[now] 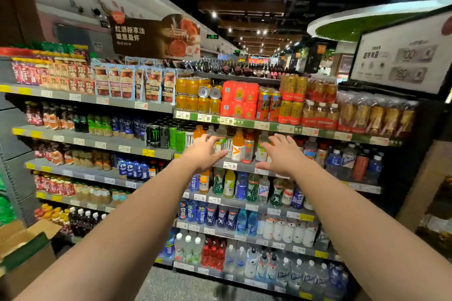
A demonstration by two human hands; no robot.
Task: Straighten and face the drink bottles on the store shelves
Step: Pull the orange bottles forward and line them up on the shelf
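Both my arms reach toward the second shelf [244, 166] of a drinks rack. My left hand [204, 151] is spread with straight fingers in front of pale bottles and a white can. My right hand [281, 154] is spread too, just before a clear bottle with a yellow-green label [261, 148]. Between my hands stand an orange drink bottle [237, 145] and a red-capped bottle [249, 148], both upright. Neither hand holds anything. Whether my fingertips touch the bottles is unclear.
Rows of blue, green and white bottles [242, 186] fill the shelves below. Cans and multipacks [241, 100] sit on the shelf above. Black and green energy cans [159, 135] stand to the left. An open cardboard box [24, 247] is at the lower left on the floor.
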